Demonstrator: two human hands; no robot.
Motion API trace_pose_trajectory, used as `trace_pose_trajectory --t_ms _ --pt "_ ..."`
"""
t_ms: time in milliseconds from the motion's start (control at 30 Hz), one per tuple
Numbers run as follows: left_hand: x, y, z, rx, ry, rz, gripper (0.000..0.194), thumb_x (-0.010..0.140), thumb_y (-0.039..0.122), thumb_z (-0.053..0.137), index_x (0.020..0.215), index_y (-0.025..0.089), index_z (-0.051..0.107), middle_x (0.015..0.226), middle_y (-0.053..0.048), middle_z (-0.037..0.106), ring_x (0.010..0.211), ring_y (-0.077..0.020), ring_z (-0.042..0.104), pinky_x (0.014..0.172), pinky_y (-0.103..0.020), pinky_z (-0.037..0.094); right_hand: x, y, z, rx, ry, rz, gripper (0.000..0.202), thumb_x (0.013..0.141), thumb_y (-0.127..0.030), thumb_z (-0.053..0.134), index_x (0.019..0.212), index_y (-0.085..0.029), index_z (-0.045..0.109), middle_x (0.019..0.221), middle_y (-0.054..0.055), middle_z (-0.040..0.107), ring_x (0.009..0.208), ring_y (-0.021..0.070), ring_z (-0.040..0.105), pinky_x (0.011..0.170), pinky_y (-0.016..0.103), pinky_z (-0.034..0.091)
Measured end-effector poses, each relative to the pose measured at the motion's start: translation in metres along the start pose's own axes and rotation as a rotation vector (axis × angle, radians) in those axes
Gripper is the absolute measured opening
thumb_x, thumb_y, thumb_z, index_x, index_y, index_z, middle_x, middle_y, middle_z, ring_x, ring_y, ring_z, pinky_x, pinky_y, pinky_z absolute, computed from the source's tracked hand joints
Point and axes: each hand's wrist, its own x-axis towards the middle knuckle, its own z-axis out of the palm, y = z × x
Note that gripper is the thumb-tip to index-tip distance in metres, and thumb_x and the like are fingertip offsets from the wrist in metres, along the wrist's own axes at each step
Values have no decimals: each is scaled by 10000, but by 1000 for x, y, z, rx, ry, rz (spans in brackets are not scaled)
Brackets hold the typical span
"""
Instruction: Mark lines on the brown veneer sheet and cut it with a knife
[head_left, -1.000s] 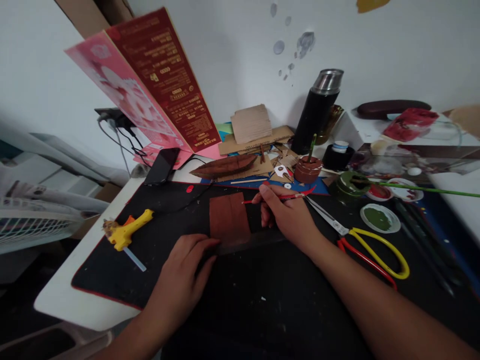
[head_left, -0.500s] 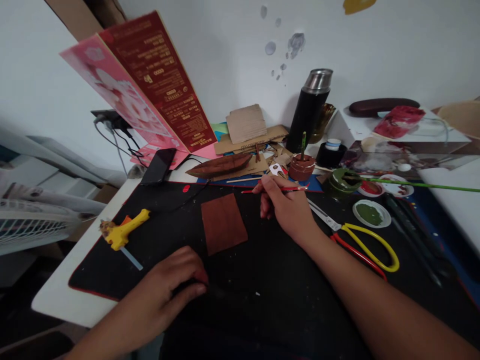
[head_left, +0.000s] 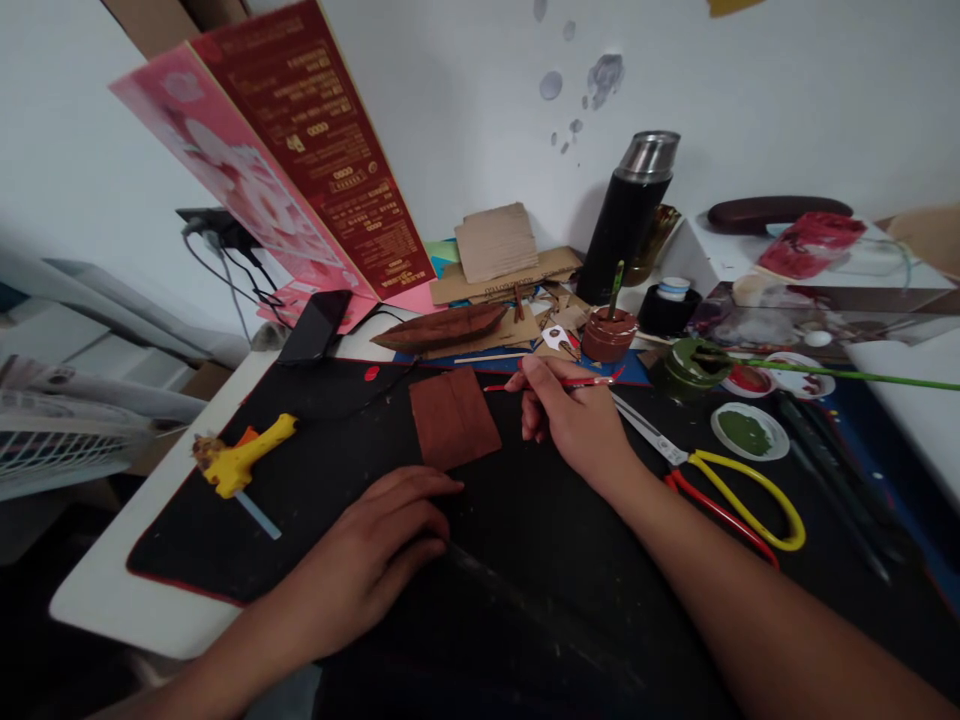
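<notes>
A thin red-handled paintbrush lies across the fingers of my right hand, which is closed on it above the black mat. To the left of that hand, a flat brown-painted square, perhaps cardboard, lies on the mat. My left hand rests just below the square, fingers loosely stretched and holding nothing. Its fingertips come close to the square's lower edge; whether they touch it I cannot tell. Behind my right hand stands a jar of brown paint with a green stick in it.
Scissors with yellow and red handles lie right of my right hand, near a lid of green paint and a green jar. A yellow glue gun lies left. Behind are a brown leaf-shaped piece, a phone and a black flask.
My left hand has moved right and its fingers have stretched out. The brown square has shifted slightly away from me and turned a little. My right hand still holds the paintbrush.
</notes>
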Motion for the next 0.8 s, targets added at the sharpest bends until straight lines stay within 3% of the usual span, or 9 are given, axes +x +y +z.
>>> trace_pose_trajectory --t_ms 167,300,533,800 --pt "-4 -2 -12 -65 -28 -73 199 1113 266 527 1017 276 701 1009 -12 733 945 -170 702 832 -270 576 0 3 0 -2 -2 17 482 1023 -654 617 847 -215 707 517 -63 564 427 118 589 414 232 413" --pt "-10 -10 -15 -47 60 -157 181 1091 328 569 1116 307 748 1027 -5 754 950 -179 723 846 -279 571 -1 5 2 -21 -10 17 482 1032 -646 602 848 -213 705 508 -65 553 418 119 582 408 234 410" --pt "-4 -9 -7 -79 245 -421 242 997 476 628 1019 283 773 949 -6 790 860 -208 749 757 -303 590 0 5 2 -9 7 18 486 1014 -653 634 817 -214 701 502 -62 560 407 114 585 397 228 410" --pt "11 -13 3 51 309 -322 171 1015 393 626 1015 278 754 965 -5 786 895 -224 739 817 -372 595 -3 -16 -5 -42 84 -72 471 1027 -645 654 836 -221 724 515 -48 581 426 127 577 411 250 423"
